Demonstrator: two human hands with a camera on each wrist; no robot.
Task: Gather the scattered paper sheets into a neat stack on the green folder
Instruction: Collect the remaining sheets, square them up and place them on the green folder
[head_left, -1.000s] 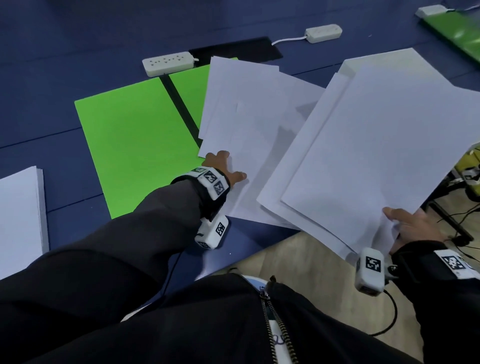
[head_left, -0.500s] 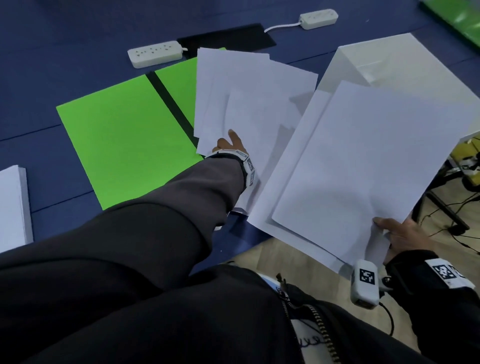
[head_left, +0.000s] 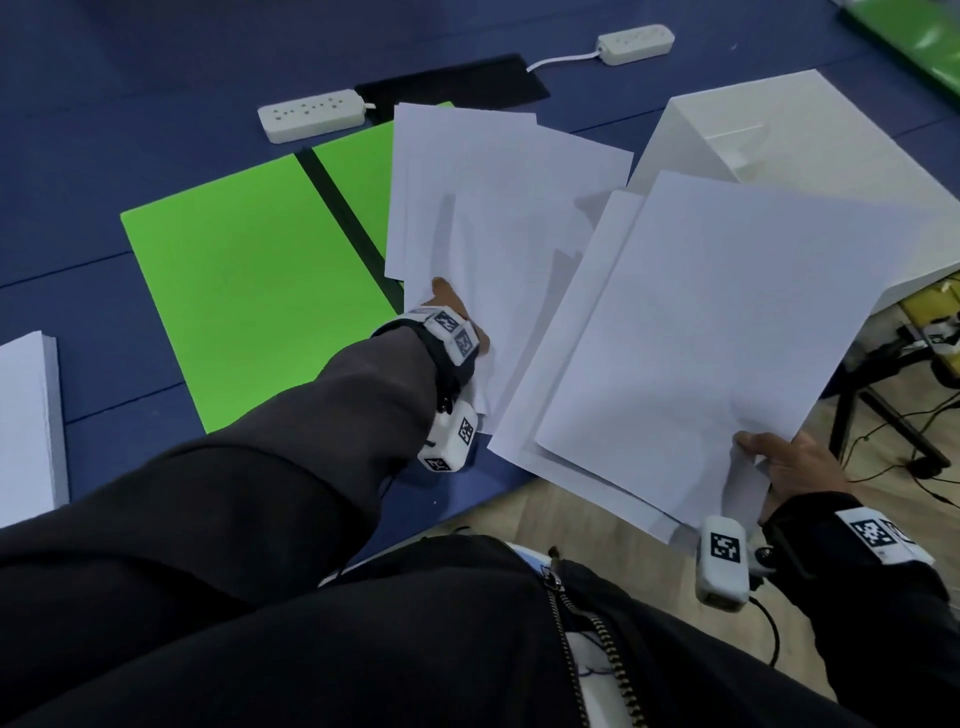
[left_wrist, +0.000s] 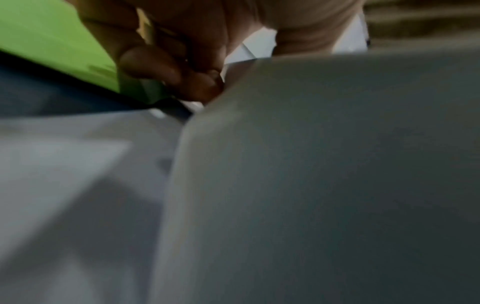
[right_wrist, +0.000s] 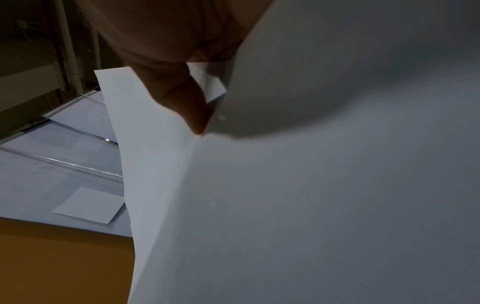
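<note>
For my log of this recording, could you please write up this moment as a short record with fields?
surface: blue table
green folder: lying open and flat, its right half partly covered by loose sheets
loose sheets: fanned unevenly, overlapping the folder's right half
left hand: on the near edge of the loose sheets, fingers curled at a sheet's edge in the left wrist view
right hand: grips a held bundle of sheets by its near corner
other items: two power strips, a white paper stack at far left
</note>
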